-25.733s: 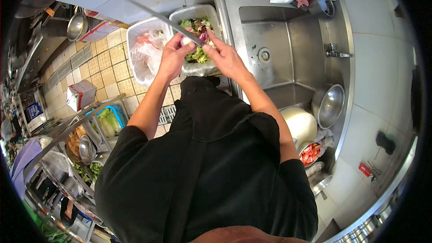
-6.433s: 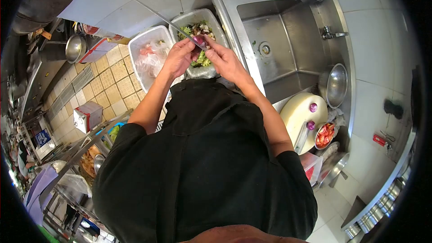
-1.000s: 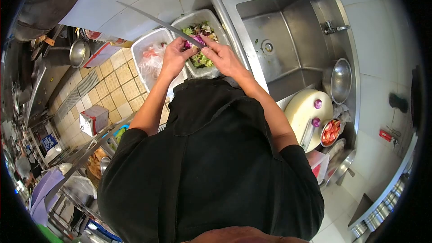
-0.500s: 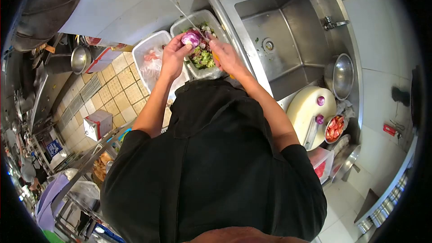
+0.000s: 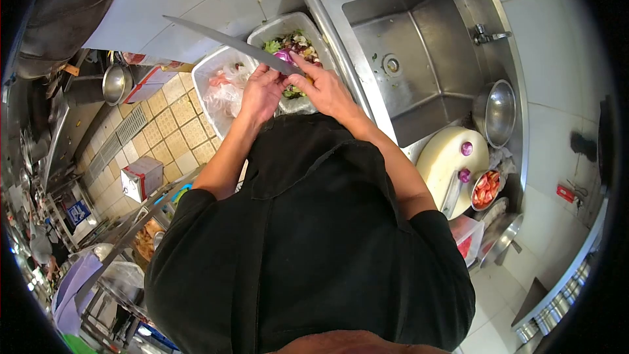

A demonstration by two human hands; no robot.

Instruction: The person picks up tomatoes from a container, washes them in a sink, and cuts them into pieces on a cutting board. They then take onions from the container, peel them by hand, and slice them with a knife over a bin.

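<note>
My right hand (image 5: 325, 92) is closed on a long knife (image 5: 229, 40), its handle hidden in the palm. The broad blade points up and left, its flat side showing. A red onion (image 5: 282, 55) sits behind the blade, partly covered by it. My left hand (image 5: 261, 95) holds the onion from the near side, fingertips tucked under the blade. Both hands are over a pale plastic bin (image 5: 257, 34) containing green and purple vegetable scraps (image 5: 297, 40).
Left of the bin stands a white tub (image 5: 202, 95) with plastic bags. To the right is a steel sink (image 5: 419, 39). A round cutting board (image 5: 438, 151) carries onion pieces (image 5: 466, 149) and another knife (image 5: 451, 194), beside a bowl of cut tomatoes (image 5: 487, 189) and a steel colander (image 5: 499, 115).
The knife has turned from edge-on to showing its flat side, and it now crosses in front of the onion. My left hand has shifted slightly down and its fingers are more covered.
</note>
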